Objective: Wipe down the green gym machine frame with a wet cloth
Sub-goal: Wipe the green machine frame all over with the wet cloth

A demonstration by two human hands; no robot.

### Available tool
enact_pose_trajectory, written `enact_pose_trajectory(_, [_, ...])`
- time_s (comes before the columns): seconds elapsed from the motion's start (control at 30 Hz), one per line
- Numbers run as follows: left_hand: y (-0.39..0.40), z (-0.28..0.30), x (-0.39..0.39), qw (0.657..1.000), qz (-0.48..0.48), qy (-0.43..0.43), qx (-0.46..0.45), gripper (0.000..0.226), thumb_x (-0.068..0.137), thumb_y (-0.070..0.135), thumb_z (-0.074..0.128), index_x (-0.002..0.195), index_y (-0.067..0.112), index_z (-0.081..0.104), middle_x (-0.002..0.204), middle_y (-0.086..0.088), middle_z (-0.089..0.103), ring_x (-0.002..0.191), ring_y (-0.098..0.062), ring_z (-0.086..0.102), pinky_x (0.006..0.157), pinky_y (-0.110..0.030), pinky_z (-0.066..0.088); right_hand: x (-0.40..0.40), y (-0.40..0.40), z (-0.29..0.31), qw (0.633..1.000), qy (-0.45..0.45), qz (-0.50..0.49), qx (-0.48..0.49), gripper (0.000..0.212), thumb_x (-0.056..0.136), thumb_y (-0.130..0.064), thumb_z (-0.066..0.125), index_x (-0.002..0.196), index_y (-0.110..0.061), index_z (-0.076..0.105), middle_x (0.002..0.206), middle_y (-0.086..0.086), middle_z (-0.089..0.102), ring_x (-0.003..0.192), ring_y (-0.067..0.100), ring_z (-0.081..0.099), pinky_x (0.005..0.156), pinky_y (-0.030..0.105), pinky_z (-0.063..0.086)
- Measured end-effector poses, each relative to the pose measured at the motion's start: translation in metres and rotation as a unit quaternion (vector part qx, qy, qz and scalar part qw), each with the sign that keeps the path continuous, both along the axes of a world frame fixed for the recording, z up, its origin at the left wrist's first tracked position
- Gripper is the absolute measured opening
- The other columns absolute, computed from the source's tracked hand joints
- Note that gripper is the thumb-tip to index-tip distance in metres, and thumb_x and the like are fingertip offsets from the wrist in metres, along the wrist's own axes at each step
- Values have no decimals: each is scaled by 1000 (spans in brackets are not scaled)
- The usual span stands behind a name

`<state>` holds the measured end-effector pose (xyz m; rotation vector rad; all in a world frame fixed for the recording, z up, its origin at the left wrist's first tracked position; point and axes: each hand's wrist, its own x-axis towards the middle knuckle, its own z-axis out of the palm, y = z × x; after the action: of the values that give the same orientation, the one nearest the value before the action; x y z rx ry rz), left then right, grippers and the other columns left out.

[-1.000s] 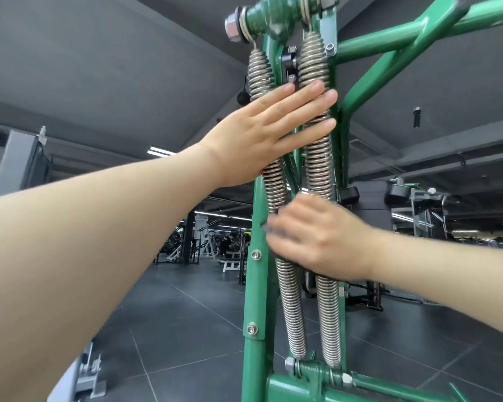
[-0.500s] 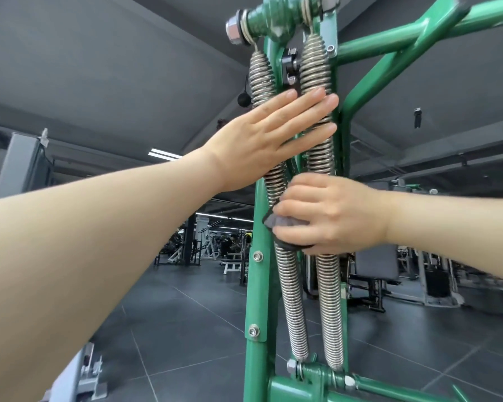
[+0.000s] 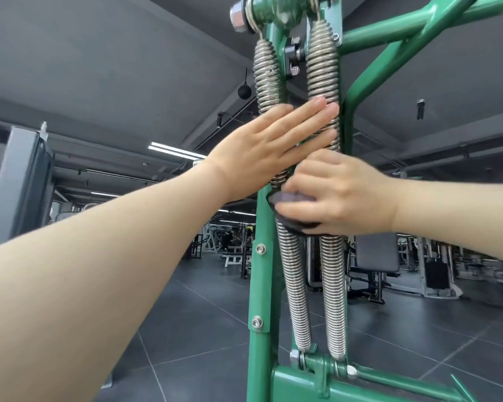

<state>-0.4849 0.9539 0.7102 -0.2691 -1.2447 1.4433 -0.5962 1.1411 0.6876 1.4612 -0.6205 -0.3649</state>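
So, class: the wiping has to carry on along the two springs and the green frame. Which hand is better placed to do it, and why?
The right hand: it grips the dark cloth against the springs. The left hand lies flat, holding nothing.

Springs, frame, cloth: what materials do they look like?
Springs: bare steel coils, bright silvery sheen, likely plated. Frame: metal bar and tube, probably steel, glossy green paint with bolted joints. Cloth in the right hand: soft dark fabric, bunched; weave unclear.

Dark tiled floor (image 3: 204, 323), grey ceiling (image 3: 105, 53) — strip lights (image 3: 174, 150)
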Motion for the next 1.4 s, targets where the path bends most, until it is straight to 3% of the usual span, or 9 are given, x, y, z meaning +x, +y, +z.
enact_pose_trajectory(0.1, [1,-1,0,1000,0,-7,11,68,99,1,22,165,8,6,171,-16,18,158,-34,20,127,-48,23,-11,-6,-31,998,-53,20,-38,21,103,-24,62,93,-10,74,90,10,68,81,33,63,84,48,51])
enact_pose_trajectory(0.23, [1,-1,0,1000,-3,-4,21,77,93,-5,29,165,8,4,171,-17,16,158,-35,18,128,-48,21,-45,-16,-74,993,5,-78,86,34,103,-30,58,74,-14,62,79,4,56,75,28,49,81,46,51])
enact_pose_trajectory(0.33, [0,-2,-2,1000,-3,-3,22,74,95,-5,22,165,7,1,171,-17,14,158,-35,16,129,-48,18,-37,-20,-54,985,41,-91,138,34,103,-27,57,72,-15,58,77,4,54,74,27,45,75,45,49])
enact_pose_trajectory(0.57, [1,-3,-3,1000,-19,11,17,65,104,6,35,164,7,12,170,-16,21,157,-33,21,126,-48,26,-2,-6,-10,1000,-9,6,-17,32,104,-25,61,75,-9,62,78,10,59,71,32,55,68,47,48])
enact_pose_trajectory(0.73, [11,-11,2,998,-5,-16,60,77,91,-3,29,164,4,6,171,-19,14,158,-35,14,129,-51,16,-32,-11,-56,998,-32,-11,46,30,102,-23,63,74,-12,58,73,6,51,66,28,49,65,45,48])
enact_pose_trajectory(0.93, [22,-16,25,988,-12,-100,114,101,73,20,47,165,3,8,172,-18,5,160,-33,3,130,-51,6,-19,10,-59,997,-63,-7,53,33,102,-33,62,77,-12,62,76,7,56,69,29,49,65,43,45])
enact_pose_trajectory(1.13, [53,-47,2,978,-81,-144,124,76,99,39,43,163,3,24,172,-13,15,160,-30,10,129,-54,9,-28,70,-57,996,-74,-43,6,30,101,-33,65,82,-10,70,80,8,62,70,31,56,67,45,48])
enact_pose_trajectory(1.3, [99,-84,-64,969,-130,-138,161,68,104,42,37,159,1,33,170,-13,23,159,-29,15,129,-53,12,-63,135,-56,989,-97,-96,-60,28,100,-31,66,106,-5,77,83,9,65,74,34,60,79,50,55])
enact_pose_trajectory(1.4, [128,-100,-102,957,-156,-141,201,67,105,41,34,159,1,34,170,-12,25,159,-29,18,129,-52,12,-91,175,-64,980,-113,-139,-86,26,100,-27,64,93,-4,75,81,9,63,73,33,58,75,48,55])
